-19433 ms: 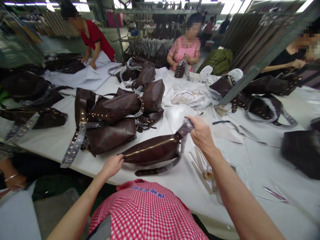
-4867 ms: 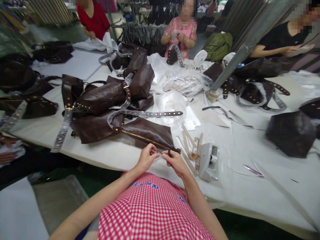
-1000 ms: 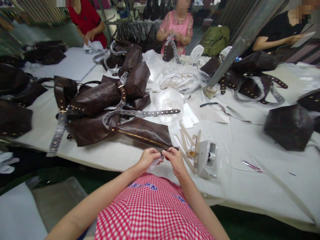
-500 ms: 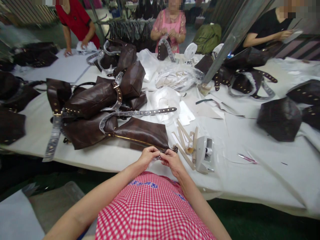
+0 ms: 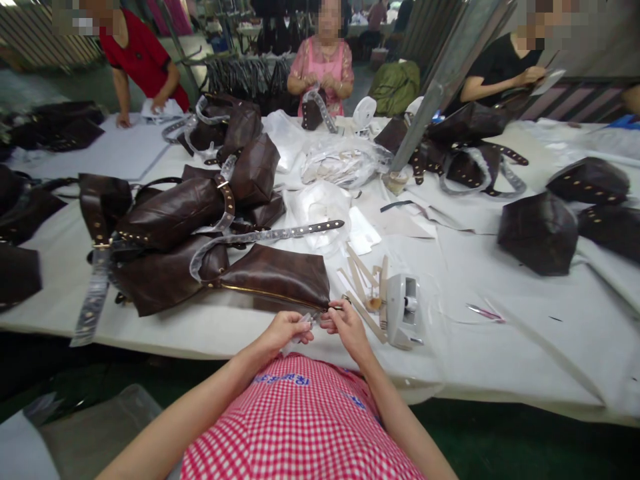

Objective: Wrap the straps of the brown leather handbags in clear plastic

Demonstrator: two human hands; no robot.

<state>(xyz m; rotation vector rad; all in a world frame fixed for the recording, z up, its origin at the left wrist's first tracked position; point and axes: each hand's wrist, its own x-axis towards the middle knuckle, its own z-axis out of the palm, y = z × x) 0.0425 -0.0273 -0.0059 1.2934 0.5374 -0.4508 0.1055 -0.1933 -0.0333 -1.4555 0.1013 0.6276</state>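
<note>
Since I'm only riding along on the head cam from far away, take this with a grain of salt. My landmark is the pale tape dispenser (image 5: 397,313) (at least that's what it looks like) on the white-covered table (image 5: 475,360). The brown bag (image 5: 285,270) lies left of it, with some beige strips (image 5: 363,265) in the gap between. Farther left of the dispenser, past the bag, there's a whole pile of brown bags (image 5: 170,207).

Progress-wise, the bag's strap (image 5: 310,229) already has clear wrap (image 5: 197,259) on much of its length, though the tip looks bare, and the gold zip (image 5: 273,294) looks closed. What doesn't look finished to me is the zip end (image 5: 333,307), left of the dispenser, where both hands are busy. The left hand (image 5: 284,331) has thumb and fingers pinched on a crumpled bit of clear film (image 5: 309,320); the right hand (image 5: 349,327) has its fingertips pressed together on what looks like the zip end. Can't tell if it's got the film too, or how much is left beyond that.

Long axis runs pretty much side to side, slightly skewed: zip end points toward the dispenser and sits a bit closer to the near table edge, strap end points away from it.
</note>
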